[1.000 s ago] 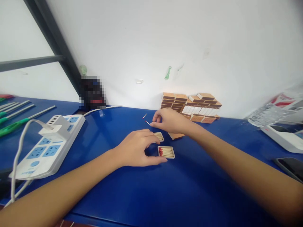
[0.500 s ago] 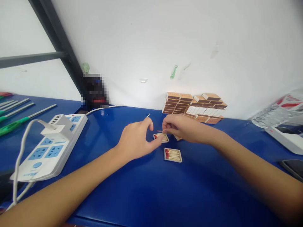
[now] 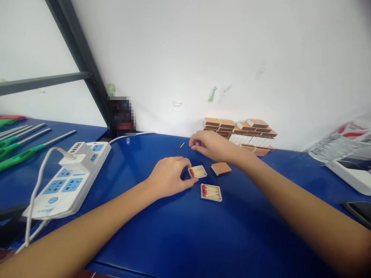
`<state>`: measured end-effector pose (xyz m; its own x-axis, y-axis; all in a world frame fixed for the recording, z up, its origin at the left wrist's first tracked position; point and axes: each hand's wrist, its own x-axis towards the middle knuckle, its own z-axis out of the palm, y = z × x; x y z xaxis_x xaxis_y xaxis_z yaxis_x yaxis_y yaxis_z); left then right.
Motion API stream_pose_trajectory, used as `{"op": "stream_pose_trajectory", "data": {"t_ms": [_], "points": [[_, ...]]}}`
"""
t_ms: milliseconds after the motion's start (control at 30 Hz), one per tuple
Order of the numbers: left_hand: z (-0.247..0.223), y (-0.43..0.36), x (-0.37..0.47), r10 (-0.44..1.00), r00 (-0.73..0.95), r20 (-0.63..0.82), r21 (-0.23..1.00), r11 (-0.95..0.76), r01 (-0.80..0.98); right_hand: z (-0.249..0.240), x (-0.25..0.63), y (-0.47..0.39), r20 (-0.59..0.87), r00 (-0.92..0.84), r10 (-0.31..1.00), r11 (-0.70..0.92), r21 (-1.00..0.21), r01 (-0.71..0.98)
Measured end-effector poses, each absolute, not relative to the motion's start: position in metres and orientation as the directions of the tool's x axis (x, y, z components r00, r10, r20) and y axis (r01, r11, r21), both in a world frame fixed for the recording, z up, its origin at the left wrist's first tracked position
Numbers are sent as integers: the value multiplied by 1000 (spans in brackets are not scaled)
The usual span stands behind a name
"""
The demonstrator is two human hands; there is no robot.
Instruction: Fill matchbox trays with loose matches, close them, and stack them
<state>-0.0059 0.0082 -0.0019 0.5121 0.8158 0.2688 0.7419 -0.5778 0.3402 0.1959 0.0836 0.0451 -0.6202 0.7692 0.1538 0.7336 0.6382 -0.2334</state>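
My left hand [image 3: 171,175] rests on the table, thumb and fingers at the two long sides of a small white matchbox tray [image 3: 202,176] full of red-tipped matches. Just in front lies a second filled matchbox tray [image 3: 219,198], apart from both hands. My right hand [image 3: 210,144] hovers farther back with curled fingers a little apart, and no match shows in them. Left of its fingertips, a single loose match [image 3: 182,145] lies on the table. Between my right forearm and the trays sits an orange-brown matchbox sleeve [image 3: 221,168].
Stacked matchboxes [image 3: 253,127] stand against the wall behind my right hand. To the left are a white power strip [image 3: 95,164] with a cable and several green-handled tools [image 3: 37,148]. At the right lie a plastic-wrapped bottle pack [image 3: 333,143], a white device [image 3: 350,177] and a phone [image 3: 359,212].
My left hand has lowered to the rear tray. My right hand has moved back and left, toward the loose match; the match it held no longer shows. The sleeve is now uncovered.
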Motion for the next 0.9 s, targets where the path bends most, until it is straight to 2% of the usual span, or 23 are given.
{"op": "stream_pose_trajectory", "data": {"t_ms": [233,433,600,700,900], "points": [[-2,6,-6,804,527,275,350,-594,724,35,155,121,-33,-642,766,641,-41,767],[-4,7,-7,813,515,271,337,-581,740,43,163,115,-158,-612,775,610,-65,789],[-3,6,-6,820,507,265,345,-572,744,48,200,77,-17,-629,777,618,-165,769],[-2,6,-5,818,514,257,350,-574,740,47,215,46,-35,-650,760,624,-241,743],[1,5,-4,821,517,241,344,-571,746,39,209,17,-73,-633,771,626,-98,773]]}}
